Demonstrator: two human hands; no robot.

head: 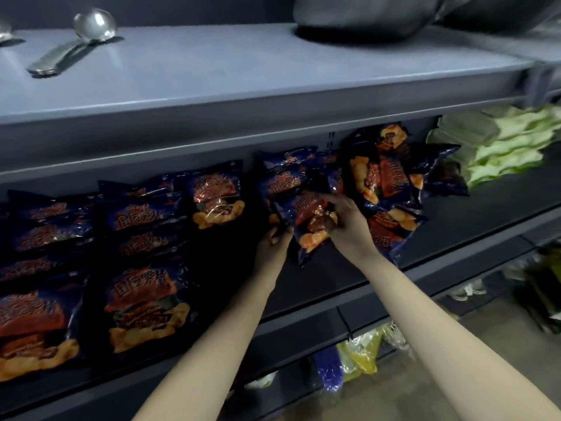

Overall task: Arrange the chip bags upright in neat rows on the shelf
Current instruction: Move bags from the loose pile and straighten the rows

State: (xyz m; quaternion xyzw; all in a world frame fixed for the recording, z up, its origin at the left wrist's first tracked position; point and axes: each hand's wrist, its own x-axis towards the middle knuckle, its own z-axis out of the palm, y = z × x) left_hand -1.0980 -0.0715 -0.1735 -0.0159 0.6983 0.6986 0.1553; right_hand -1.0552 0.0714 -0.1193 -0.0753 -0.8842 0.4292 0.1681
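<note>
Near the middle of the shelf (491,205), a blue chip bag (308,212) is held between both hands. Its lower left edge is gripped by the left hand (273,243), and its front is clasped by the curled fingers of the right hand (349,226). Rows of bags (145,214) are ranged toward the shelf's left end, and a loose heap (388,177) is piled just right of the hands.

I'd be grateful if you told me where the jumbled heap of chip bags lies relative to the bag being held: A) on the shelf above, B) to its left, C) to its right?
C: the jumbled heap lies right of the held chip bag; the rowed bags are on its left.
</note>
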